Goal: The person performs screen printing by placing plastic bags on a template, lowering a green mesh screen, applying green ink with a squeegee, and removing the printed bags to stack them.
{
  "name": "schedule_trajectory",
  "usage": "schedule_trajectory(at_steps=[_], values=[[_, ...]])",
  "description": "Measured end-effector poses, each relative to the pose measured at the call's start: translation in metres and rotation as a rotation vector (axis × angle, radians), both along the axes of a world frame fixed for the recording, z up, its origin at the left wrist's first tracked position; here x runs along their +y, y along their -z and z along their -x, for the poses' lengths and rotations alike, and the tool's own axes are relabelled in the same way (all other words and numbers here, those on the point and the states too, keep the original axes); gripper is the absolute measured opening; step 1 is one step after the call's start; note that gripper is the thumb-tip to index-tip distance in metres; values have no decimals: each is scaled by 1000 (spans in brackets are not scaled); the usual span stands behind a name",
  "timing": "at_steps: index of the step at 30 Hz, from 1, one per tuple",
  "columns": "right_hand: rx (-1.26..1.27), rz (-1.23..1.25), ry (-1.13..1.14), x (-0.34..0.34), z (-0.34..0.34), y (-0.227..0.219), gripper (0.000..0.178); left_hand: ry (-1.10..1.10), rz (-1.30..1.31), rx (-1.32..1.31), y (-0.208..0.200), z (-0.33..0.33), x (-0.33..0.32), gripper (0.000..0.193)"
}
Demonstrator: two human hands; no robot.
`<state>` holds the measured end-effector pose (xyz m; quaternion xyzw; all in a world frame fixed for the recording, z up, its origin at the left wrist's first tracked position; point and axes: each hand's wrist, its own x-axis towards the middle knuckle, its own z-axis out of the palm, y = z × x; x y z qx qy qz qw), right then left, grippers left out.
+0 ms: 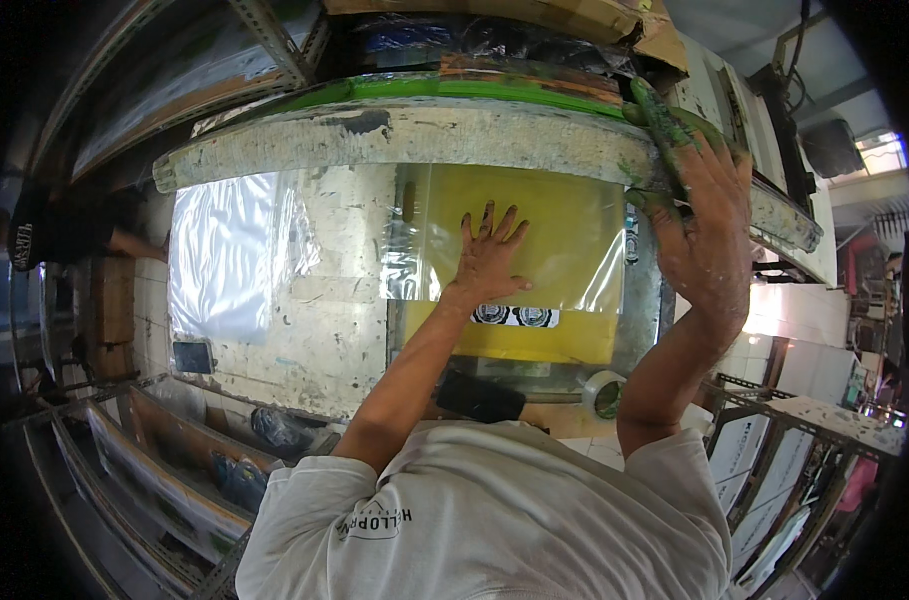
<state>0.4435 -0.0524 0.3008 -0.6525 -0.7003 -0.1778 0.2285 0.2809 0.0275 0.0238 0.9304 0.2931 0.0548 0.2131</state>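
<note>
My left hand (489, 255) lies flat with its fingers spread on a clear plastic sheet (574, 265). Beneath that film is a yellow sheet (562, 345), its near strip uncovered. A white label with two round black emblems (514, 316) shows beside my left wrist. At the far right, my right hand (709, 220) is closed around a bar smeared with green (662, 130); the thumb sits on its near side. Dark stains mark my left fingertips. How far the bar runs behind my right fingers is hidden.
A stack of clear plastic sheets (222, 255) covers the table's left part, near a small dark phone-like block (193, 357). Along the near edge lie a black flat object (480, 398) and a tape roll (603, 394). A paint-spotted beam (274, 150) spans the back. Another person (64, 230) stands left.
</note>
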Motion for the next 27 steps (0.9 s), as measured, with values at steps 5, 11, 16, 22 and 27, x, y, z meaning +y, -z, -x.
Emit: schedule_trajectory(at_steps=[5,11,16,22,27], values=[[24,10,5,1,2,-2,51,24,12,47,5,4,0,99],[18,16,4,0,1,-1,53,20,43,-42,1,9,0,108],[31,2,2,0,3,-2,52,-4,27,69,-4,13,0,114],[46,39,45,-2,11,-1,50,-167,-143,135,-7,-1,-14,122],[23,168,79,-27,18,18,49,-478,236,-391,-19,34,-31,112]])
